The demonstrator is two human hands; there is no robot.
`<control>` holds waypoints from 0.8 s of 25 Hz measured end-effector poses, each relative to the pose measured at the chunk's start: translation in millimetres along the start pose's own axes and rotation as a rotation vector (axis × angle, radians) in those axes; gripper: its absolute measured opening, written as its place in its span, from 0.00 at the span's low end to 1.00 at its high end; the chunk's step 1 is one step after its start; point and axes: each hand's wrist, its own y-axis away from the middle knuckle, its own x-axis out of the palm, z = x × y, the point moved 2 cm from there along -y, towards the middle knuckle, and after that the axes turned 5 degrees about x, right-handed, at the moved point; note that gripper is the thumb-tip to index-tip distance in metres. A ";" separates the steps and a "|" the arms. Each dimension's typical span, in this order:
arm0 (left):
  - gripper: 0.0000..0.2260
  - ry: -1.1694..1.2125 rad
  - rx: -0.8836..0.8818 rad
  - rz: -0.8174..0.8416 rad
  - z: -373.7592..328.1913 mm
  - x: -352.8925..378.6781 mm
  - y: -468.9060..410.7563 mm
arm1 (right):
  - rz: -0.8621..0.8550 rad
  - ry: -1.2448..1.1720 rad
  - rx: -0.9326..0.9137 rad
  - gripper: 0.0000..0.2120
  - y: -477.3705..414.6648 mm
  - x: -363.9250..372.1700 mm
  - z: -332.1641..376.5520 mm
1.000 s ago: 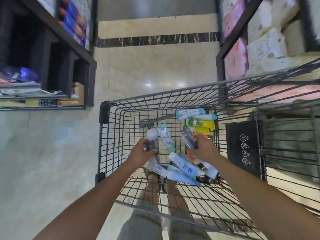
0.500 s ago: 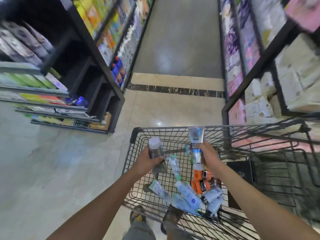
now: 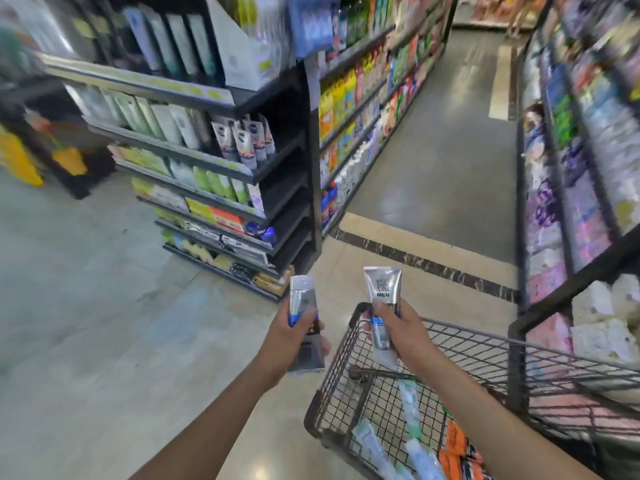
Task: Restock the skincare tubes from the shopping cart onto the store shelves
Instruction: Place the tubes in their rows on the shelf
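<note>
My left hand (image 3: 289, 336) grips a silver tube (image 3: 303, 301) with its white cap pointing up, held left of the cart. My right hand (image 3: 398, 327) grips a second silver tube marked MEN (image 3: 382, 285) above the front corner of the wire shopping cart (image 3: 337, 355). More tubes (image 3: 412, 448), white, pale blue and orange, lie in the cart's bottom. The end shelf unit (image 3: 221, 157) ahead to the left carries matching silver tubes (image 3: 242, 140) on its second shelf, beside white and green tubes.
An aisle runs ahead between long shelves of bottles (image 3: 360, 109) on the left and packaged goods (image 3: 575, 161) on the right. Open tiled floor (image 3: 86, 323) lies to my left. The right-hand shelving stands close beside the cart.
Both hands have lifted out of the cart, each with a silver tube. My view has swung up and left, bringing the end shelf unit into sight.
</note>
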 end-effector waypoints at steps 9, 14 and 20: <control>0.13 -0.036 0.136 -0.228 -80.9 -205.2 66.0 | 0.252 0.051 -0.183 0.10 42.5 234.4 70.1; 0.12 -0.022 0.204 -0.356 -105.7 -303.4 105.2 | 0.385 0.078 -0.242 0.09 59.6 349.4 91.7; 0.08 0.040 0.283 -0.463 -136.7 -386.6 114.9 | 0.522 0.105 -0.278 0.08 49.9 450.7 129.4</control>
